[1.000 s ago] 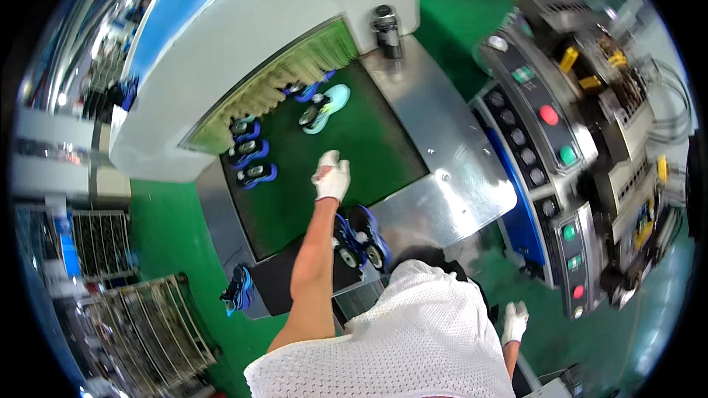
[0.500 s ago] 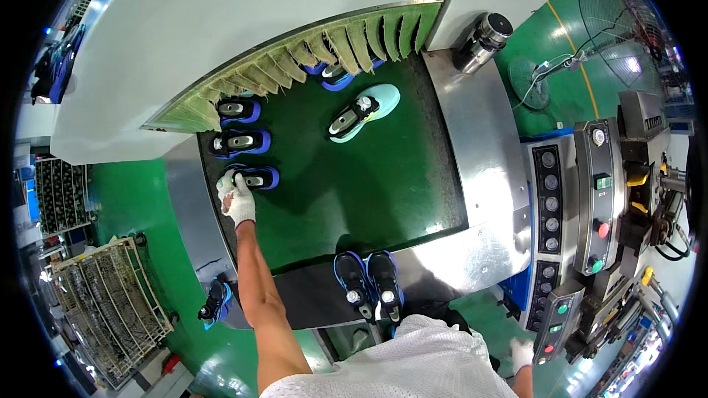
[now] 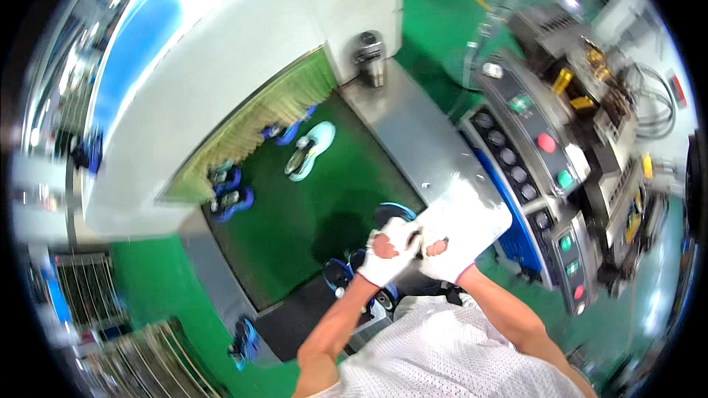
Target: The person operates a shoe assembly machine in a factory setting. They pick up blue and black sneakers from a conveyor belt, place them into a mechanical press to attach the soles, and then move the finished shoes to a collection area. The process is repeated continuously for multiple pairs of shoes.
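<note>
Both of my gloved hands are together over the right front of the green conveyor's metal frame. A dark shoe with a blue sole edge [image 3: 394, 211] is between them, its toe pointing away from me; much of it is hidden. My left hand [image 3: 389, 252] is closed round its left side. My right hand [image 3: 445, 252] is closed at its heel end, fingers blurred by motion. Just left of my left hand, a pair of dark shoes [image 3: 338, 273] stands at the belt's near edge, partly covered by my forearm. A mint-green shoe [image 3: 311, 150] lies farther up the belt.
Dark blue-soled shoes [image 3: 233, 203] sit at the belt's left, near the fringed green curtain [image 3: 258, 129]. A metal flask [image 3: 371, 59] stands on the right frame. At right is a control panel [image 3: 542, 140] with gauges and buttons. Another shoe [image 3: 242, 343] is at lower left.
My left hand has come from the belt's left side with the nearest shoe there. The right hand has risen from the lower right to meet it. The whole view has turned.
</note>
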Demonstrator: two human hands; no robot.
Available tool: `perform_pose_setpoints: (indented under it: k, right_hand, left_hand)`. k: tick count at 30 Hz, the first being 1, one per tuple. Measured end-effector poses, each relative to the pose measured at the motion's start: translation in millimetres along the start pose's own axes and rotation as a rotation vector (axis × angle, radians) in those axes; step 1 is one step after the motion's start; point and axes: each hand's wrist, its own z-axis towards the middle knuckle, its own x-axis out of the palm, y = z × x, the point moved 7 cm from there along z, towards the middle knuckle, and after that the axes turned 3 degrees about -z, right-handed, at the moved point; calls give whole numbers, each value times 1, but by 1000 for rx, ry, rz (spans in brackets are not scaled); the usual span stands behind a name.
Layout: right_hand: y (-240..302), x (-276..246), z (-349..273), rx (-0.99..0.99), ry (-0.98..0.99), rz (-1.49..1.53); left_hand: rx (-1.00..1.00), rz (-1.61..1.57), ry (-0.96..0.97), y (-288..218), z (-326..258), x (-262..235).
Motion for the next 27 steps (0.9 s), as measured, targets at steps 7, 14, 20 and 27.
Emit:
perform_pose_setpoints:
  k: [7,14,20,27]
  right_hand:
    - [-151,-92,-155,674,-224,520]
    - [-192,-111,-364,810,-966,1767]
    - [-224,-138,-467,517,-1663,1876]
    - [-243,-133,-554,593,-1959,1739]
  left_hand:
    - [532,-317,272,-229,92,92]
    - [661,-389,319,-399,138,184]
    - [675,-340,551,-517,175,353]
    - [356,-128,619,-595,262,598]
